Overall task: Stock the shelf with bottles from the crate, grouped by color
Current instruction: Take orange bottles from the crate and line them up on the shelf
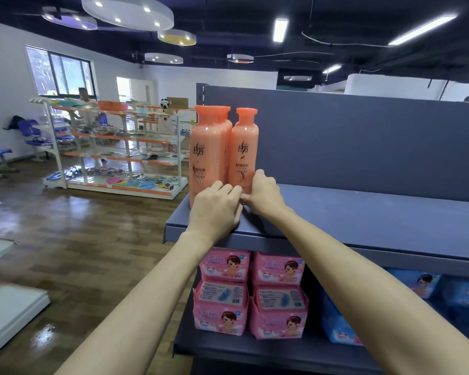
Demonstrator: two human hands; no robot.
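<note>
Two orange bottles at least are up on the top shelf [363, 212] at its left end, the left bottle [205, 152] at the front with more tucked right behind it, and the right bottle [243, 150] just beside it, all upright with labels facing out. Both hands are down at the base of the right bottle: the left hand [214, 209] has its fingers curled in toward the foot of it, and the right hand [263, 194] is wrapped round the lower right side, thumb meeting the other hand's fingertips. Looks like nudging it into line with its neighbour. These look full, so I'd guess fairly heavy, rigid plastic, smooth and a bit slick, and tall enough to tip if you shove near the cap. Holding low at the base or round the middle seems the safe bet. Crate isn't in view. Pink packs [251, 290] and blue packs [417, 299] sit on the shelf below.
</note>
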